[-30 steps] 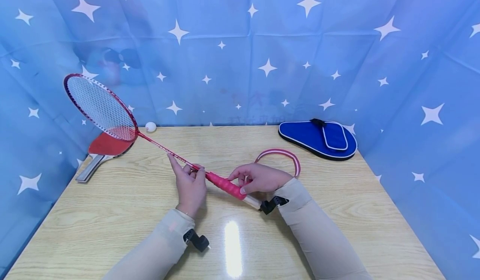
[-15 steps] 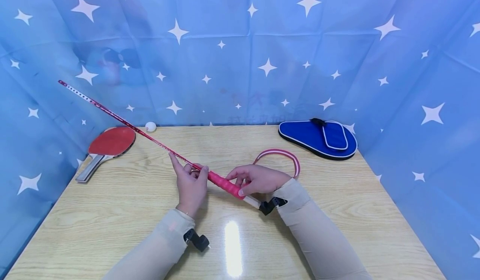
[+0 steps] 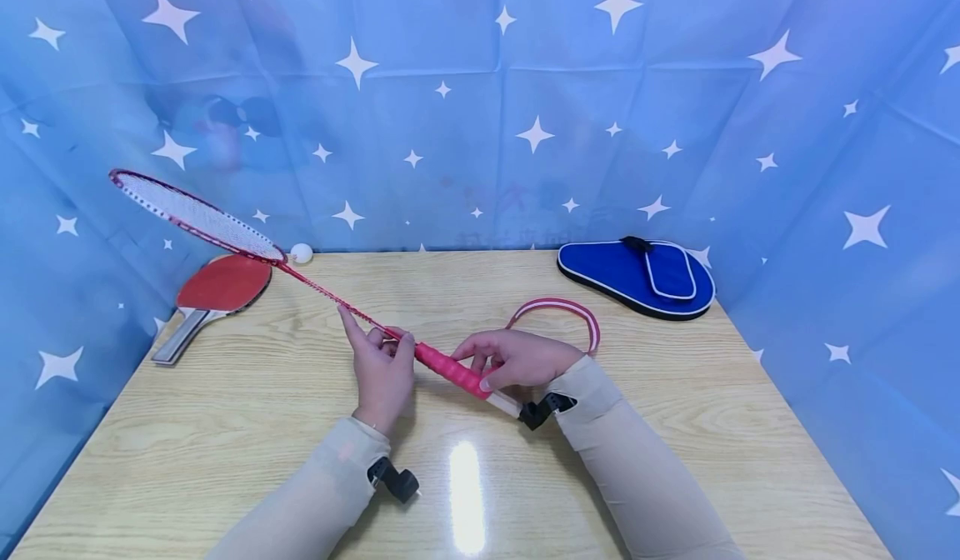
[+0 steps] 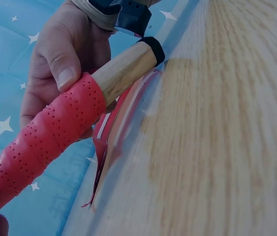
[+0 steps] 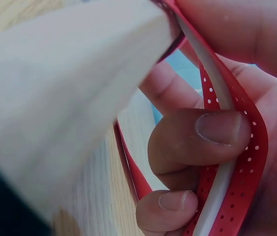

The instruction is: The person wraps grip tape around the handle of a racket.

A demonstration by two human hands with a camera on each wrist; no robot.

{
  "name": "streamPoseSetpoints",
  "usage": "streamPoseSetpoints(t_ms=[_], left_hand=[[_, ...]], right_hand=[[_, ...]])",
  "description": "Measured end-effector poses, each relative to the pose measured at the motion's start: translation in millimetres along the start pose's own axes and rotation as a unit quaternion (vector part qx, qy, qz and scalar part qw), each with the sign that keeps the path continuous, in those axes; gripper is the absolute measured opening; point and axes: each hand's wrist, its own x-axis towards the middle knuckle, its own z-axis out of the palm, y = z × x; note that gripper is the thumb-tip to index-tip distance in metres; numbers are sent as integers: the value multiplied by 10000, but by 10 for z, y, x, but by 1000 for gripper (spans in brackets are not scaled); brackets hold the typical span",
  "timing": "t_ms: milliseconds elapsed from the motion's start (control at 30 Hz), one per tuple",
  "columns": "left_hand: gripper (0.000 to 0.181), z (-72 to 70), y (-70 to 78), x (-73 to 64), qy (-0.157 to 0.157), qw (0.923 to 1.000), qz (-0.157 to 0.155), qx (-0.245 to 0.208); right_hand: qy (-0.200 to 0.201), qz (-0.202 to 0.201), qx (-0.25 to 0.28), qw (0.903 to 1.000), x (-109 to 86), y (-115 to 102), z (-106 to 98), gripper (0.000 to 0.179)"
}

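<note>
Pale wood-grain counter (image 3: 637,427), red-and-white oval-headed badminton racket (image 3: 309,281) slanting above it, left hand (image 3: 381,379) gripping the racket's shaft, right hand (image 3: 528,356) curled round perforated red tape (image 5: 249,172) at the racket's partly wrapped handle (image 3: 450,369).

Around the long red badminton racket (image 3: 442,365)

It is above the pale wooden table (image 3: 735,427). Just below its stringed end lies the round red paddle (image 3: 225,283); just right of that end is the small round white ball (image 3: 302,253). To the racket's right is the curved red-and-white strip (image 3: 555,302), then, farther back, the flat blue case (image 3: 615,272).
</note>
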Motion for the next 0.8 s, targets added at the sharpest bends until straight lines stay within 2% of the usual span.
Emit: streamPoseSetpoints(t_ms=[233,433,600,800], left_hand=[[114,-2,-7,9,51,9998,20,186],[114,16,-5,8,138,9998,153,-82],[112,23,-5,9,169,9996,148,-147],[112,26,-7,17,191,9992,154,-322]], right_hand=[[169,152,-91,9997,-4,-6,10,54],[153,124,-238,9995,14,10,11,55],[126,109,-319,9994,20,11,9,56],[48,216,-101,9997,6,6,-2,56]])
